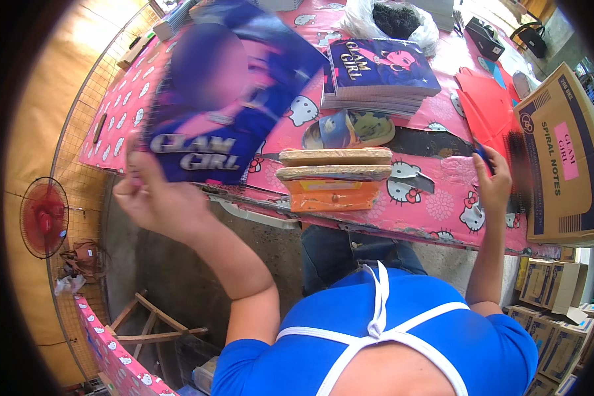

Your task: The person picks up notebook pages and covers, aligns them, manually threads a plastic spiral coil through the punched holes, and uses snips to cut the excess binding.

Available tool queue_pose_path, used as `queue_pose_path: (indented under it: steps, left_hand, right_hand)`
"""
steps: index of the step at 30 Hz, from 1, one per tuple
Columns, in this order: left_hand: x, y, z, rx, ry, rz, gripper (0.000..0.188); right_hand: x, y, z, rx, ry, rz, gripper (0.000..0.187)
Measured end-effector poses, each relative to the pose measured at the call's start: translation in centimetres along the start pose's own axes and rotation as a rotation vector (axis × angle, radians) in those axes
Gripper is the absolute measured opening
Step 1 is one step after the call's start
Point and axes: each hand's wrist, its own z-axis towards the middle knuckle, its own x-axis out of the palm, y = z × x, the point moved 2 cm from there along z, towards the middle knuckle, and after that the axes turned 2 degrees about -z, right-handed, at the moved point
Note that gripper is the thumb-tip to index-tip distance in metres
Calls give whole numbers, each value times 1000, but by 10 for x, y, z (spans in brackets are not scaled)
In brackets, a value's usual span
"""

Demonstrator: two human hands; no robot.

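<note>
My left hand point(162, 198) grips a purple-blue spiral notebook point(277, 72) near its lower corner, on the bound side. The notebook is raised over the left part of the table, tilted and a little blurred, its illustrated cover showing. At the right, my right hand point(495, 181) is closed around a small dark blue item point(483, 158), mostly hidden by the fingers. Red sheets point(485, 109) lie just beyond that hand, and black spiral coils point(518, 162) stand beside it. A stack of similar notebooks point(376, 99) sits farther back, near the table's middle.
In front of me an orange wooden holder point(333, 198) stands at the edge of the pink patterned table point(435, 204). Behind it lies a patterned slipper-shaped thing point(348, 130). A cardboard box point(561, 165) stands at the right; a red fan point(44, 218) is at the left.
</note>
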Motion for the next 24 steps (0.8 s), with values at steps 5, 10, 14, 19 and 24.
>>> queue_pose_path:
  steps: [5, 10, 14, 19, 24]
  left_hand:
    - [-80, 97, 67, -276, -90, 382, 29]
    - [-105, 137, 52, -181, -84, 335, 14]
    - [-108, 143, 56, -207, -37, 326, 8]
    - [-102, 127, 60, -267, 29, 346, 23]
    - [-24, 30, 20, -89, 112, 259, 29]
  right_hand:
    - [5, -86, 0, 93, 110, -544, 48]
    - [21, -21, 64, -104, 14, -95, 49]
    - [61, 27, 140, -21, 149, 264, 51]
    - [109, 40, 176, 276, 509, 107, 46]
    - [91, 43, 176, 103, 306, 27, 36]
